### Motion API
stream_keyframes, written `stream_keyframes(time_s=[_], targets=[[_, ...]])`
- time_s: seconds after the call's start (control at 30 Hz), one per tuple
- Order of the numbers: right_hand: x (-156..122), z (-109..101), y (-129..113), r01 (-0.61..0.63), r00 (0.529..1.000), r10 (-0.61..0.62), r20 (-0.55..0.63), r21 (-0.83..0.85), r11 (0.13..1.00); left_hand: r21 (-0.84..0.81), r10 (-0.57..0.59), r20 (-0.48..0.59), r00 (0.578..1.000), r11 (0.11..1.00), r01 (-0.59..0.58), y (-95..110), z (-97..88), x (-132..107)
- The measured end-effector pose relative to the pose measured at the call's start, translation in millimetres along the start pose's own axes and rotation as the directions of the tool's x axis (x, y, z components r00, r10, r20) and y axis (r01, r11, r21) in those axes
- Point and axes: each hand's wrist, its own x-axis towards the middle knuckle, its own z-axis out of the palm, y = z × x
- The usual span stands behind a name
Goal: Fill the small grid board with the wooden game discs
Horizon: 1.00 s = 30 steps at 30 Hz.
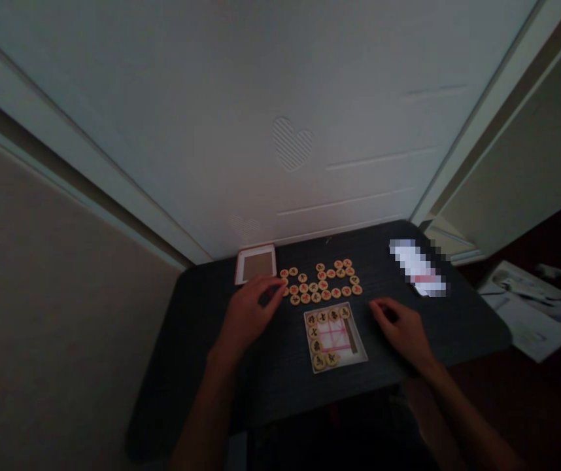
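My left hand [255, 306] reaches over the table, its thumb and fingertips pinched around a Chinese chess piece [284, 283] at the left end of a cluster. The cluster is of round wooden Chinese chess pieces [316, 296], most with red characters, lying flat in uneven rows. In front of it sits a shallow white box [359, 358] with a pink-lined grid inside. Black-marked pieces [316, 346] line its far and left sides, and a couple lie along the near side. My right hand [403, 327] rests right of the box, fingers curled together with nothing visible in them.
A box lid [257, 264] lies inner side up at the back left, by the white panel [241, 131]. On the dark table [280, 392], a blurred-out white object [416, 267] lies at the back right. A white box [530, 314] stands below the table's right edge.
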Motion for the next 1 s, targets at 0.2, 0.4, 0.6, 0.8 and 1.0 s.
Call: stream_keyframes(time_s=[0.2, 0.4, 0.6, 0.8, 1.0], targets=[[-3.0, 3.6, 5.8, -0.058, 0.998, 0.060, -0.023, 0.081, 0.995, 0.248, 0.027, 0.273, 0.962, 0.964, -0.097, -23.1, 13.0, 75.9], [-3.6, 0.9, 4.8, -0.059, 0.998, 0.062, -0.014, 0.128, 0.990, 0.354, -0.134, 0.404, 0.905, 0.935, -0.019, -36.2, 36.5, 102.2], [-2.8, 1.2, 4.3, -0.076, 0.996, 0.082, -0.031, 0.156, 0.985, 0.369, -0.175, 0.390, 0.904, 0.929, 0.020, -43.8, 46.9, 111.1], [-2.2, 0.1, 3.5, -0.067, 0.997, 0.072, -0.027, 0.149, 0.986, 0.370, -0.189, 0.379, 0.906, 0.928, 0.039, -48.8, 45.4, 115.6], [-1.6, 0.3, 2.7, -0.085, 0.996, 0.088, -0.015, 0.145, 0.986, 0.338, -0.177, 0.454, 0.874, 0.941, 0.015, -52.4, 51.1, 116.9]])
